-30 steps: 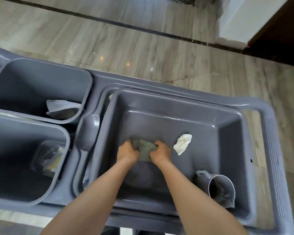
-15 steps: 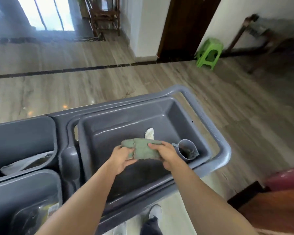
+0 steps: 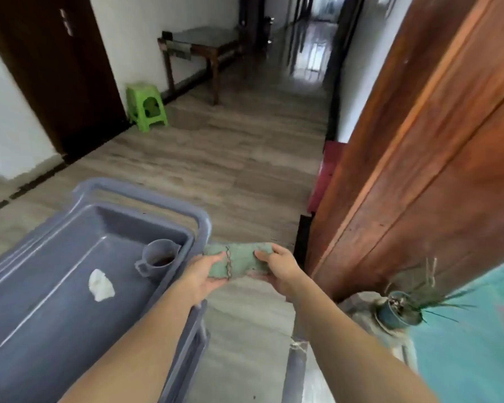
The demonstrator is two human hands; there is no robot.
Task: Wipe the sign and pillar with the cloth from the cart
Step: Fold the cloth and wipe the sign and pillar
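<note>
A green cloth (image 3: 239,258) with a dark stitched seam is stretched between both my hands, in the air just right of the grey cart (image 3: 200,221). My left hand (image 3: 204,273) grips its left end. Its right end is pinched by my right hand (image 3: 280,267). The cloth hangs over the floor, clear of the cart's tub. A tall reddish-brown wooden pillar (image 3: 419,158) rises to the right of my hands. I cannot make out a sign.
In the cart's tub lie a grey jug (image 3: 157,257) and a crumpled white rag (image 3: 101,285). A potted plant (image 3: 402,308) stands on a ledge at the lower right. A green stool (image 3: 146,106) and a dark table (image 3: 201,50) stand down the corridor.
Both hands lifted the cloth out of the cart's tub and carried it right, past the cart's rim. My view swung right from the cart toward the corridor and the wooden pillar.
</note>
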